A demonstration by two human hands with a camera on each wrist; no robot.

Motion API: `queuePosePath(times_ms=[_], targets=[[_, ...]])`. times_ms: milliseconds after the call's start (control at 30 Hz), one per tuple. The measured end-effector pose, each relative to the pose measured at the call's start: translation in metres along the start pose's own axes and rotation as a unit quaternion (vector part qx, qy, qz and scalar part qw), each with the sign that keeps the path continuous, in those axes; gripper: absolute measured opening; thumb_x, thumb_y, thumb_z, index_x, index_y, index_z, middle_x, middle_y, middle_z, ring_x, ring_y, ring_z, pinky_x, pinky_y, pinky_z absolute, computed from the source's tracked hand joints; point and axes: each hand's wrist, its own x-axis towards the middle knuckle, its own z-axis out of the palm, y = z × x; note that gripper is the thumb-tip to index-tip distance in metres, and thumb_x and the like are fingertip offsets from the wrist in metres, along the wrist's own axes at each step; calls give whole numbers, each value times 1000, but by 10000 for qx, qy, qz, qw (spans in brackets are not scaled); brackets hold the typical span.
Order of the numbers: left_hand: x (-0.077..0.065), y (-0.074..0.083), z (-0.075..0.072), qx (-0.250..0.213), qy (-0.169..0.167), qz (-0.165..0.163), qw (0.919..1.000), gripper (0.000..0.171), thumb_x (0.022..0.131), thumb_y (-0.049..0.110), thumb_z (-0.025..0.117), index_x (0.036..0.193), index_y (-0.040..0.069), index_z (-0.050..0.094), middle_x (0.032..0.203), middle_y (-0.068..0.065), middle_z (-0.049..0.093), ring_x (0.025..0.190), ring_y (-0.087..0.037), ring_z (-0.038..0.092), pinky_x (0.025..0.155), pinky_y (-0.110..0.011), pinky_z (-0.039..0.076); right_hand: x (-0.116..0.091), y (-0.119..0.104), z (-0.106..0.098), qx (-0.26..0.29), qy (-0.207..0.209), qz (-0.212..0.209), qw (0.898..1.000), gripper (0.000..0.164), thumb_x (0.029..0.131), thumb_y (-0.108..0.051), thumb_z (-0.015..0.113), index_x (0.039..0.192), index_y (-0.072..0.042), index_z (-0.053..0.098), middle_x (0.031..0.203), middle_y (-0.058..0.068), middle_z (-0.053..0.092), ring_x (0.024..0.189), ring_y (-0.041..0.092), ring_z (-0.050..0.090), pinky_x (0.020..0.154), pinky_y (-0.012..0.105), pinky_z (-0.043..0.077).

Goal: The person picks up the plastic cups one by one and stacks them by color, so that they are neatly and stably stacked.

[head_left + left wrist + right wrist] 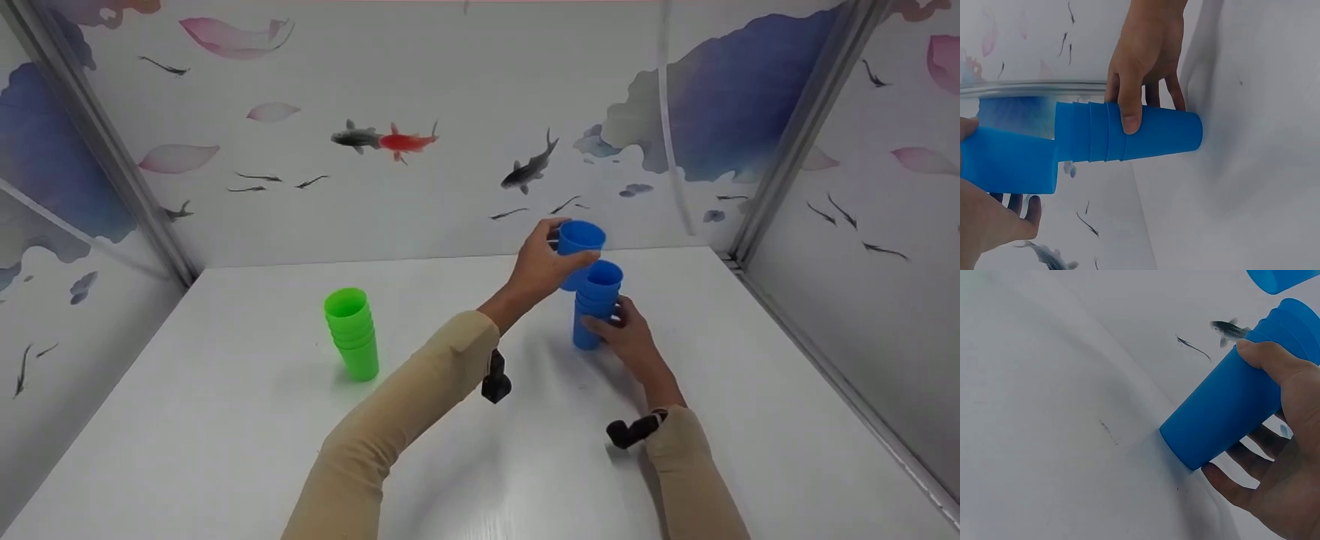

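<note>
A single blue cup (pixel 582 238) is in my left hand (pixel 538 264), thumb on the near side and fingers round the far side. It is raised beside and slightly beyond the top of a stack of several nested blue cups (pixel 597 300). My right hand (pixel 631 337) grips that stack from the right. In the left wrist view, the right thumb lies across the stack (pixel 1162 132) below its rims, and the lone cup (pixel 1010 160) overlaps the stack's open end. The right wrist view shows the stack (pixel 1230 399) upright, its base on or close to the table.
A stack of nested green cups (pixel 352 337) stands on the white table (pixel 450 465), left of my left forearm. White panels painted with fish and petals enclose the table at the back (pixel 465 67) and both sides, with metal posts at the corners.
</note>
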Motion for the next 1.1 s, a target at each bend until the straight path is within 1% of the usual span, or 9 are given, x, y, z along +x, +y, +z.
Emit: queuePosePath(times_ms=[100,233,333,433,567,800,933,1100], targets=[[2,6,5,-3,-70,32,10000,72,91,35,74,150,13,40,153,-10,47,142,-28,47,115,-47,44,-1,-2,0,-14,15,-4,10000,105,86,-61,68,161,-14,11,166,17,23,152,39,27,121,55,31],[6,14,10,31,-7,-44,10000,74,90,37,74,151,15,40,154,-9,47,142,-28,47,114,-48,44,1,-1,1,65,23,23,10000,105,86,-60,69,161,-15,11,166,17,23,152,38,28,122,54,30],[7,20,12,45,27,-27,10000,74,90,39,74,151,16,40,155,-8,46,142,-28,47,114,-49,44,3,-1,1,104,47,63,9999,107,84,-62,69,161,-16,12,167,15,22,153,38,27,121,55,31],[9,22,15,-19,-5,52,10000,73,91,38,74,151,15,40,155,-9,46,142,-28,48,114,-49,44,4,-1,0,60,56,89,9999,111,81,-65,70,161,-16,10,167,16,21,153,39,26,121,55,31],[12,17,17,-150,-51,73,9998,72,92,37,73,151,14,40,155,-9,46,142,-28,48,114,-49,44,3,-1,1,4,48,103,9999,112,81,-66,69,161,-15,10,167,17,22,152,40,27,121,55,31],[18,7,17,-264,104,42,9996,71,92,37,72,151,15,40,153,-8,48,141,-28,49,113,-48,45,4,0,2,-14,18,2,10000,105,85,-61,69,161,-15,13,164,18,27,150,40,32,120,55,33],[17,4,21,-301,13,71,9995,73,91,37,73,152,15,40,154,-8,47,142,-28,48,114,-49,44,4,-1,1,-50,66,78,9999,105,85,-61,69,161,-16,12,164,18,27,150,40,32,120,55,32],[15,-4,30,-270,-105,103,9995,72,91,36,74,151,14,41,153,-8,49,141,-26,49,115,-46,44,3,-2,1,-65,88,129,9999,107,84,-61,69,161,-15,11,165,18,26,150,40,31,120,55,32]])
